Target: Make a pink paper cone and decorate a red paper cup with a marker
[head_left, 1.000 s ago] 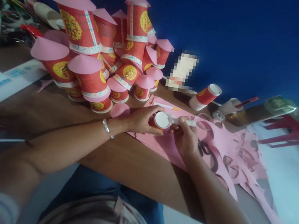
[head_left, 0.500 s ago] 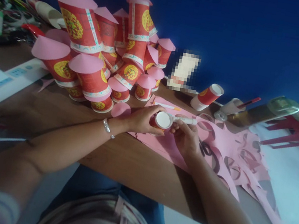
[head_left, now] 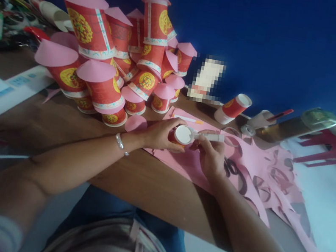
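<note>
My left hand (head_left: 162, 135) is wrapped around a small red paper cup (head_left: 183, 134), whose round white end faces up. Closed on a slim white tube (head_left: 214, 138), my right hand (head_left: 211, 155) is beside the cup. The tube's left tip touches or almost touches the cup's rim; what kind of tube it is I cannot tell. Under both hands lies pink paper (head_left: 190, 164). A pink paper cone (head_left: 136, 123) rests just left of my left hand. Several red cups with pink cone roofs (head_left: 94, 83) are stacked beyond it.
A white power strip (head_left: 3, 90) lies on the left. Behind my right hand stand a red-and-white cup (head_left: 236, 107) and a white cup (head_left: 261, 119) with a red pen. Cut pink scraps (head_left: 266, 172) cover the table's right side. A blue wall (head_left: 281, 42) rises behind.
My right hand and the white tube have shifted very slightly to the right. My left hand keeps the cup in the same spot.
</note>
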Motion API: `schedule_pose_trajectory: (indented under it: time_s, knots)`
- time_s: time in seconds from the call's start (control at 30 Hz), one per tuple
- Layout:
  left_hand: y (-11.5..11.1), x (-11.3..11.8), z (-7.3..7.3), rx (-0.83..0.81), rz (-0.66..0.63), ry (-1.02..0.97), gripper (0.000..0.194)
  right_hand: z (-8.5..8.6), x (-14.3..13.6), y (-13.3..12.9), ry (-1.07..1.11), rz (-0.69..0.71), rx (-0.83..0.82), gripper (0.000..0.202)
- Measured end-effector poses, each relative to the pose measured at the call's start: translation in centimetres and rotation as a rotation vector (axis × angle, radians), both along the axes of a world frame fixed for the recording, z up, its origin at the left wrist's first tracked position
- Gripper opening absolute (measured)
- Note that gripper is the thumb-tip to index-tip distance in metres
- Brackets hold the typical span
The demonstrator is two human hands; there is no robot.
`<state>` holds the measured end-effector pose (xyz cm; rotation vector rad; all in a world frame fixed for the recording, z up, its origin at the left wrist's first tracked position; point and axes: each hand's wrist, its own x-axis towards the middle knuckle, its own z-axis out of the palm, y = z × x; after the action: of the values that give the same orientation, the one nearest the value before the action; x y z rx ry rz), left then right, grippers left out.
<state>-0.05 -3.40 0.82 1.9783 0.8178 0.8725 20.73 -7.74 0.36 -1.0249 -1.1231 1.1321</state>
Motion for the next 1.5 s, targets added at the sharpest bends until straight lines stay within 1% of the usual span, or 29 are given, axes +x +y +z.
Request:
schedule_pose_trajectory:
  time_s: [0.13, 0.33, 0.5, 0.73, 0.9, 1.1, 1.37, 1.5]
  knots:
    - [-0.02, -0.02, -0.07, -0.006, 0.004, 0.005, 0.067, -0.11, 0.11, 0.00, -0.021, -0.002, 0.015, 0.030]
    - [-0.06, -0.05, 0.07, -0.009, 0.019, 0.015, 0.065, -0.51, 0.56, 0.01, -0.080, 0.000, 0.035, 0.025]
    - [-0.09, -0.04, 0.17, -0.019, 0.013, 0.011, 0.065, -0.28, 0.45, -0.18, -0.080, -0.021, 0.062, 0.022]
    - [-0.03, -0.08, 0.02, -0.011, 0.002, -0.001, 0.066, -0.04, 0.39, -0.28, -0.078, -0.021, 0.068, 0.025]
    - [-0.12, -0.04, 0.27, -0.025, 0.019, 0.023, 0.066, 0.00, 0.41, -0.30, -0.093, -0.027, 0.042, 0.025]
    - [-0.06, -0.07, 0.28, -0.024, 0.001, -0.003, 0.064, 0.17, 0.29, -0.39, -0.098, -0.035, 0.076, 0.023]
    - [-0.09, -0.02, 0.30, -0.017, 0.006, -0.011, 0.063, -0.14, 0.62, -0.32, -0.120, -0.027, 0.065, 0.028]
    - [-0.15, 0.02, 0.44, -0.029, 0.014, -0.005, 0.063, 0.04, 0.60, -0.32, -0.129, -0.022, 0.078, 0.030]
